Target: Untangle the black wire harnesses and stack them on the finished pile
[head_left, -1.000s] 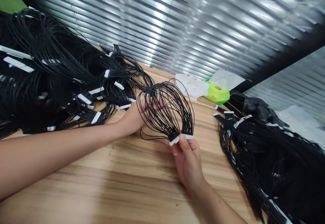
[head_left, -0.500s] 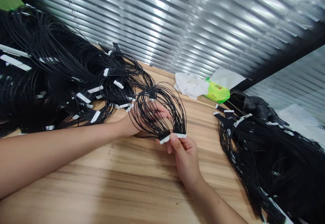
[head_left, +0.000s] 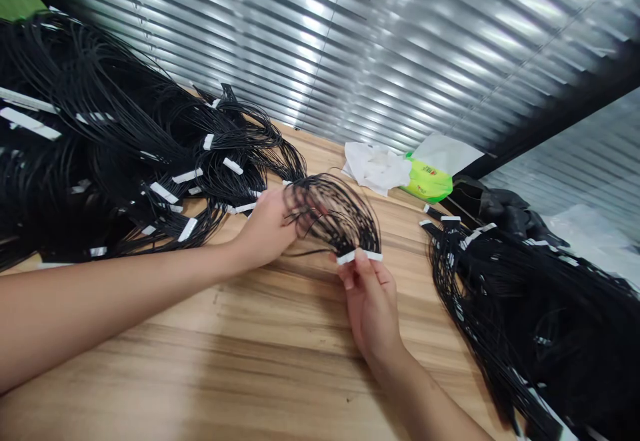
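Wire bundle (head_left: 367, 221) is shifting rightward, still being handled, right hand (head_left: 373, 301) fingers pinching its white connectors (head_left: 375, 255), left hand (head_left: 270, 224) grip unclear

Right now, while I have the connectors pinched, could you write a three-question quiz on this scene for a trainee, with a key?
1. True or false: the green packet lies next to a crumpled white sheet.
2. What does the right hand have in its grip? A) the green packet, B) the white connectors, C) the crumpled white sheet.
3. Fill in the colour: the left hand is at the looped wires, which are ____.

Key: 1 true; 2 B; 3 black.
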Demonstrator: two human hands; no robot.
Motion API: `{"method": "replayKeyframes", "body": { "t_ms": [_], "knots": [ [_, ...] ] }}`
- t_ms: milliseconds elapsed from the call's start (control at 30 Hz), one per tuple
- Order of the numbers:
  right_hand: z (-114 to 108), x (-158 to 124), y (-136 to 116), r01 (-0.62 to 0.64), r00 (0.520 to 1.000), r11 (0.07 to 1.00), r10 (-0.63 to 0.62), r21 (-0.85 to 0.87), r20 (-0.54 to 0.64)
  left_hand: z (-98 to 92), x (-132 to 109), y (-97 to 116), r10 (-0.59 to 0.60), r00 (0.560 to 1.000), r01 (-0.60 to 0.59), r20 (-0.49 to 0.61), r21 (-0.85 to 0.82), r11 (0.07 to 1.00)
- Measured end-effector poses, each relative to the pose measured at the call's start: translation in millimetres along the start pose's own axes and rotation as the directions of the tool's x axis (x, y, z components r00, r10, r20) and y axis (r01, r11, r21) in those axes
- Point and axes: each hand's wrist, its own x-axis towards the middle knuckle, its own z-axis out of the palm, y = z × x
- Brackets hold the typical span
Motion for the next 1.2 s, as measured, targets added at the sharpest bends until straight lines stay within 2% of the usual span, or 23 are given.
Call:
{"method": "replayKeyframes", "body": {
  "t_ms": [33,67,133,167,200,267,300,367,400,467,533,567,600,667,733,833,933,1033,1200],
  "knots": [
    [0,2,-1,0.010,0.998,0.999,-0.008,0.039,-0.056,-0.9,0,-1,-0.014,0.996,0.014,-0.088,0.006,1.000],
    [1,4,-3,0.021,0.995,0.998,-0.014,0.064,-0.103,-2.1,0,-1,-0.024,0.991,0.020,-0.132,-0.031,0.999],
    [1,7,-6,0.041,0.986,0.996,-0.028,0.076,-0.163,-4.2,-4,1,-0.077,0.987,0.052,-0.138,-0.179,0.983],
    [2,7,-6,0.050,0.983,0.996,-0.037,0.069,-0.181,-4.8,-7,3,-0.091,0.994,0.071,-0.062,-0.262,0.963],
    [2,6,-7,0.058,0.981,0.996,-0.045,0.061,-0.191,-4.8,-11,5,-0.070,0.996,0.085,0.059,-0.305,0.949],
    [2,5,-6,0.069,0.980,0.996,-0.059,0.047,-0.189,-3.3,-19,10,0.010,0.952,0.070,0.304,-0.250,0.966],
    [1,3,-5,0.070,0.983,0.997,-0.062,0.038,-0.175,-1.9,-22,12,0.015,0.925,0.060,0.379,-0.185,0.981],
    [1,1,-2,0.055,0.993,0.999,-0.054,-0.001,-0.105,1.4,-24,14,0.017,0.909,0.042,0.417,-0.131,0.990],
    [0,0,-1,0.036,0.998,0.999,-0.037,-0.031,-0.042,2.9,-24,15,0.016,0.910,0.060,0.414,-0.168,0.984],
    [0,-2,2,-0.010,0.994,0.994,0.022,-0.108,0.110,5.4,-22,15,0.002,0.881,0.175,0.472,-0.332,0.927],
    [1,-5,2,-0.034,0.973,0.983,0.074,-0.178,0.221,7.3,-20,15,-0.013,0.798,0.372,0.603,-0.475,0.798],
    [2,-6,1,-0.033,0.965,0.978,0.085,-0.208,0.247,8.2,-21,15,-0.005,0.751,0.461,0.661,-0.519,0.720],
    [4,-8,0,-0.026,0.962,0.972,0.087,-0.233,0.257,9.1,-21,16,0.009,0.722,0.525,0.692,-0.556,0.644],
    [7,-11,-2,-0.010,0.962,0.960,0.086,-0.279,0.261,11.1,-24,18,0.026,0.724,0.585,0.689,-0.633,0.507],
    [10,-13,-3,0.004,0.967,0.946,0.079,-0.325,0.243,13.0,-26,20,0.020,0.747,0.595,0.664,-0.682,0.424],
    [11,-15,-4,0.029,0.977,0.928,0.051,-0.371,0.206,15.4,-28,22,0.012,0.765,0.588,0.644,-0.705,0.397],
    [12,-16,-5,0.036,0.970,0.929,0.056,-0.368,0.237,17.1,-29,19,0.016,0.774,0.585,0.633,-0.724,0.366],
    [12,-19,-6,0.017,0.962,0.937,0.079,-0.348,0.260,17.1,-30,19,0.012,0.783,0.571,0.621,-0.727,0.381],
    [10,-24,-2,-0.031,0.959,0.971,0.095,-0.235,0.267,13.2,-33,25,0.033,0.794,0.513,0.606,-0.699,0.497]
  ]
}}
